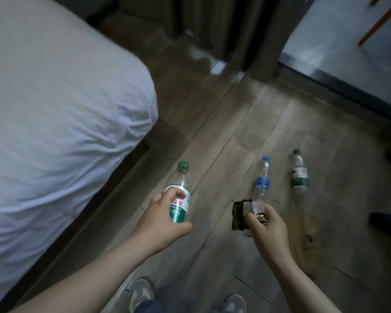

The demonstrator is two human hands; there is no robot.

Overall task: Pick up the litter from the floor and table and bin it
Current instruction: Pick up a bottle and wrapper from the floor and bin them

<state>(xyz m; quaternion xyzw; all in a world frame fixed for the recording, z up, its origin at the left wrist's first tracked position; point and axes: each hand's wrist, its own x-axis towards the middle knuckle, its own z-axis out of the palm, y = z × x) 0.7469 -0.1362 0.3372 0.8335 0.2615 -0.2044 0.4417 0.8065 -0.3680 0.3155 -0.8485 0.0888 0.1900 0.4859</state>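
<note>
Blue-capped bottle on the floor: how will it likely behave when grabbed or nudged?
The blue-capped bottle looks clear and empty, so it is probably light for its size. It seems to lie on its side on the smooth floor, so a nudge would likely roll it. Its thin plastic wall may dent under a firm squeeze.

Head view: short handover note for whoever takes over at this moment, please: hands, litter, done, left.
Left hand grips a clear plastic bottle with green cap and white-green label. Right hand holds small dark crumpled packaging.
Lying on the wooden floor: a blue-capped clear plastic bottle, a green-labelled clear plastic bottle, what looks like a flat brown paper bag.
Done: two items in hand. Left: those three, then binning; no bin in view.
</note>
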